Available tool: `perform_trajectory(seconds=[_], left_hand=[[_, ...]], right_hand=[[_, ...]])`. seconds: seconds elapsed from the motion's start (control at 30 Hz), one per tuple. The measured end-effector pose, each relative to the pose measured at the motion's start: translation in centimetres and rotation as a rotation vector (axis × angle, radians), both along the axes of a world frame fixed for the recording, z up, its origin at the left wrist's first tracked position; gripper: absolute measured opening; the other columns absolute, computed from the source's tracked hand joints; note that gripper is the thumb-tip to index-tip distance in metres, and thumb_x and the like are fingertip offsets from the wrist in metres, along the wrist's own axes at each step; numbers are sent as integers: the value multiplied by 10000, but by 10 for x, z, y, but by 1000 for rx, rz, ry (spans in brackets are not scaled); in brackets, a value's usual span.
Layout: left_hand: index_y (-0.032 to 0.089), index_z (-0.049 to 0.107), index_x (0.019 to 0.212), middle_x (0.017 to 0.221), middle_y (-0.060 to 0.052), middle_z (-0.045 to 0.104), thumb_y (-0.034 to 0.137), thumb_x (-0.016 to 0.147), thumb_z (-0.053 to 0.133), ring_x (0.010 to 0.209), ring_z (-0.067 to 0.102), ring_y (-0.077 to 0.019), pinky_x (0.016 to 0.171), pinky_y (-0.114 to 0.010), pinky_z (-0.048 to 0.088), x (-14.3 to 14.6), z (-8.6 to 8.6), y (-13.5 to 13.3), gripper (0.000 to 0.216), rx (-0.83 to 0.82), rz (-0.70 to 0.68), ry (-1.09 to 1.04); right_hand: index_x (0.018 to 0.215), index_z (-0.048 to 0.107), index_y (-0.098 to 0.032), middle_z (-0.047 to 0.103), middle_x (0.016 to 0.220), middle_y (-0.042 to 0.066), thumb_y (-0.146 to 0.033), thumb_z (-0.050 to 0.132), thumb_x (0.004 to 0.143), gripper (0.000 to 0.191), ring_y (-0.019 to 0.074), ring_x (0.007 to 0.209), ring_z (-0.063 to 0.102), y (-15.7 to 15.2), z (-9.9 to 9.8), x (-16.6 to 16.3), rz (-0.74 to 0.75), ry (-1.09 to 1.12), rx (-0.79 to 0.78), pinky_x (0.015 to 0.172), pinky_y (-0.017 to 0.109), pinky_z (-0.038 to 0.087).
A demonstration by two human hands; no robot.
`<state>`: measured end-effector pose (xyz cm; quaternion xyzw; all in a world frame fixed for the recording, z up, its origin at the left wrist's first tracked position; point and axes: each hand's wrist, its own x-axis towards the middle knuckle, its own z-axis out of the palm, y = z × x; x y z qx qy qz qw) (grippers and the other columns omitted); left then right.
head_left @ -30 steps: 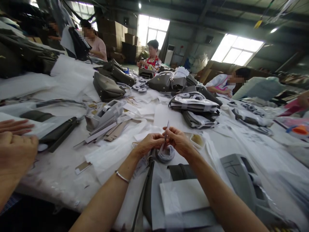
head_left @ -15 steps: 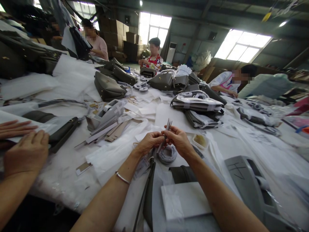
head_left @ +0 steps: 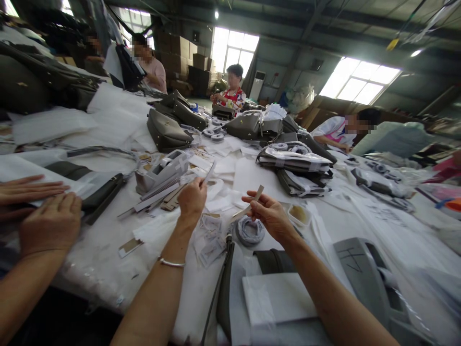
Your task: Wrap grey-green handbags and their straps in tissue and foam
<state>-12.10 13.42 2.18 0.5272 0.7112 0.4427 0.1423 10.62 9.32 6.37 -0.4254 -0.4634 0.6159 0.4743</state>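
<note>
My left hand [head_left: 193, 198] is closed on a thin pale strip [head_left: 210, 170] that juts up from the fingertips, above a pile of flat grey and brown strips [head_left: 171, 197]. Between the thumb and fingers of my right hand [head_left: 268, 211] is a narrow cardboard strip [head_left: 259, 192], held at a slant. Just under that hand lies a wrapped grey coil [head_left: 249, 231]. A dark handbag [head_left: 224, 298], partly covered with white sheeting and a folded white packet [head_left: 277, 297], lies between my forearms.
A co-worker's hands [head_left: 50, 216] press white sheet on another bag at left. Wrapped bags [head_left: 295, 161] are stacked ahead. A grey tape dispenser [head_left: 370, 274] stands at right, another [head_left: 162, 170] beside the strips. A small tub [head_left: 299, 213] sits past my right hand.
My hands, together over the coil before, have parted. My left hand moved left toward the strip pile with a strip; my right stays near the coil, holding another.
</note>
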Motion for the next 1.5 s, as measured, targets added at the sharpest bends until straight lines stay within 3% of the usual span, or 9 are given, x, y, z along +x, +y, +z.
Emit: perform_trajectory(seconds=[0.1,0.17,0.33,0.4,0.6,0.73,1.03,1.3,1.5], left_hand=[[164,653,1141,1239,-179,636,217,842,579,1190,565,-356,1019,-497,408,-23,6,-1,313,32,165,287],[153,622,1215,1310,-169,599,272,856,594,1235,539,-333,1049,-461,402,-20,10,-3,379,111,68,208],[167,701,1093,1013,-82,728,495,893,573,941,671,-220,863,-314,513,22,13,-14,405,-68,-951,-357],[151,719,1010,885,-74,727,536,876,589,820,674,-196,786,-300,528,37,11,-20,428,-162,-1127,-511],[154,739,906,791,-48,710,504,870,625,760,651,-172,781,-277,511,51,8,-30,369,-132,-1167,-581],[162,747,987,877,-57,745,411,872,626,834,674,-191,851,-294,504,51,7,-29,300,-161,-1275,-554],[181,703,1080,1025,-69,729,320,846,621,922,666,-210,832,-295,499,61,-12,-19,284,-50,-707,-135],[162,633,1222,1173,-105,676,262,780,637,1080,606,-264,957,-346,458,83,-26,-26,453,-118,-775,308],[200,673,1112,1081,-84,681,268,781,644,1034,594,-247,905,-330,464,95,-24,-26,339,-130,-706,384]], right_hand=[[1048,688,-188,749,1056,93,-355,872,641,477,107,585,648,-8,5,-5,43,25,0,503,222,493],[979,685,-184,759,1003,80,-352,888,618,447,106,584,651,-10,7,-9,22,33,18,513,218,502],[773,653,-166,747,788,51,-426,899,597,399,157,605,682,-5,7,-16,-144,31,61,548,268,567],[786,652,-167,743,772,53,-448,894,609,411,174,619,699,1,4,-13,-194,51,58,602,301,602],[849,644,-167,708,699,28,-494,728,816,339,88,434,575,11,-6,5,-65,108,-188,476,231,559],[873,673,-172,687,653,-18,-375,807,757,269,63,425,546,6,-6,15,24,116,-266,423,172,504],[791,694,-167,754,803,60,-368,898,615,336,193,705,724,-23,14,39,-138,-92,32,668,322,618],[761,716,-200,699,668,0,-331,802,721,162,143,604,625,-53,-28,53,-15,-565,155,577,266,521],[756,704,-205,700,672,20,-386,795,733,204,179,628,661,-55,-17,54,-132,-488,173,604,306,542]])
